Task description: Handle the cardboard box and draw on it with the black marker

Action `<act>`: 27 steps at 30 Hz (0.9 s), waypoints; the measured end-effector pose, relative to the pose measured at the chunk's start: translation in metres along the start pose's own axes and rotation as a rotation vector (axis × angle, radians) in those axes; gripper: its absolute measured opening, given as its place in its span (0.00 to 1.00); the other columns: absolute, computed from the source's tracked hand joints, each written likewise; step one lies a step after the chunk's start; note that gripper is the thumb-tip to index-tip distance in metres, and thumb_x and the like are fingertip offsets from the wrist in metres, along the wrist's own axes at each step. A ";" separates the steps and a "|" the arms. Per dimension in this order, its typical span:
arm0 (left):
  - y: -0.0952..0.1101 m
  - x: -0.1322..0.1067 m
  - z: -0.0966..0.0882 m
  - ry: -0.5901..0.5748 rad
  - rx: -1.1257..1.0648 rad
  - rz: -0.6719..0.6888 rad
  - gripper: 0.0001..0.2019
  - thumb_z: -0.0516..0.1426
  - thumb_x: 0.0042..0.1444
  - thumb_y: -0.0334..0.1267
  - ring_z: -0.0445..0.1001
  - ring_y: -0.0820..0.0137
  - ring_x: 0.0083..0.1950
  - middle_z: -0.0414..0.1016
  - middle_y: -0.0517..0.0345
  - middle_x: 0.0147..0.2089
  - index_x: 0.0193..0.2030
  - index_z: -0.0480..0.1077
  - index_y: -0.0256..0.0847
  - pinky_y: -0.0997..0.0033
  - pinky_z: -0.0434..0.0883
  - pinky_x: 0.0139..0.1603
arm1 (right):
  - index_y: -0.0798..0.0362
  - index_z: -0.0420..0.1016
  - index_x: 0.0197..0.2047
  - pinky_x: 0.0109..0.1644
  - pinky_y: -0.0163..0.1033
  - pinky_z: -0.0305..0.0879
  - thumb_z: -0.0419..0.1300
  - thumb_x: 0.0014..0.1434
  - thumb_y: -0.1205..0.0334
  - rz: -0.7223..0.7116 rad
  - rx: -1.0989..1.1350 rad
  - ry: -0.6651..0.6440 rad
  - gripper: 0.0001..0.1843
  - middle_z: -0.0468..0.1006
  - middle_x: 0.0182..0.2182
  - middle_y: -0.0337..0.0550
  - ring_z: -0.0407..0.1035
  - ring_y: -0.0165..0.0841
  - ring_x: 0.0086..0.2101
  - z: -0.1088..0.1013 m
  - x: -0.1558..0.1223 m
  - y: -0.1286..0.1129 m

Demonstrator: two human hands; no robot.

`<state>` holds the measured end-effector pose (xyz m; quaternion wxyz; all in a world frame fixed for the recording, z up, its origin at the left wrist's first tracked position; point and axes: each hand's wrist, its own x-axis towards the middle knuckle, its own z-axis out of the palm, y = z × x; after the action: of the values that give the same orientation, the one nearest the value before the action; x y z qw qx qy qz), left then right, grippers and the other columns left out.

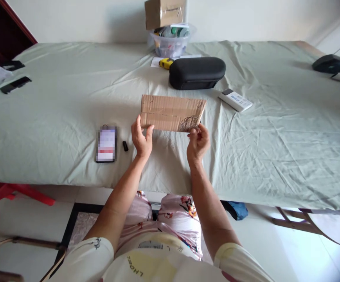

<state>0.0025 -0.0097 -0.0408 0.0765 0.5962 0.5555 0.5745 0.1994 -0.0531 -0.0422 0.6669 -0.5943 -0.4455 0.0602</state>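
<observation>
A flat piece of brown corrugated cardboard point(166, 111) is held up over the table, tilted so that its marked face shows. Dark scribbles cover its lower right corner, and a slit or line runs along its left half. My left hand point(142, 138) grips the lower left corner, thumb on the near face. At the lower right corner, my right hand point(198, 144) pinches the edge between thumb and fingers. Left of my left hand lie a small black object point(125, 146) and a phone point(107, 144) with a lit, blurred screen.
Behind the cardboard sit a black hard case point(197, 73), a yellow tape measure point(166, 63) and a white power bank point(236, 100). A clear plastic tub point(171, 45) with a cardboard box point(165, 13) on top stands by the wall. A pale green cloth point(275, 149) covers the table.
</observation>
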 end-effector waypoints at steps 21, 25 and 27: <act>-0.016 0.007 0.002 0.035 -0.258 -0.071 0.32 0.46 0.71 0.70 0.80 0.64 0.61 0.81 0.49 0.56 0.56 0.74 0.45 0.62 0.77 0.66 | 0.47 0.76 0.55 0.42 0.42 0.73 0.53 0.72 0.35 -0.002 -0.038 -0.013 0.27 0.73 0.36 0.39 0.72 0.32 0.35 0.000 0.007 0.033; -0.026 0.007 0.008 0.000 -0.236 -0.149 0.33 0.47 0.68 0.73 0.81 0.63 0.57 0.81 0.49 0.52 0.51 0.73 0.44 0.61 0.76 0.65 | 0.50 0.76 0.47 0.44 0.42 0.71 0.56 0.70 0.48 0.173 -0.182 -0.057 0.15 0.76 0.34 0.37 0.71 0.31 0.34 -0.001 0.008 0.033; -0.030 0.007 0.009 -0.006 -0.227 -0.165 0.28 0.49 0.71 0.68 0.81 0.64 0.56 0.81 0.50 0.50 0.49 0.72 0.44 0.61 0.77 0.64 | 0.50 0.76 0.42 0.48 0.44 0.70 0.56 0.68 0.53 0.218 -0.302 -0.115 0.11 0.78 0.35 0.40 0.73 0.33 0.36 -0.006 0.010 0.030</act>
<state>-0.0095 0.0116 -0.0615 0.1922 0.5378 0.5338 0.6237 0.2227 -0.0424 -0.0614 0.5330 -0.7279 -0.4200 0.0983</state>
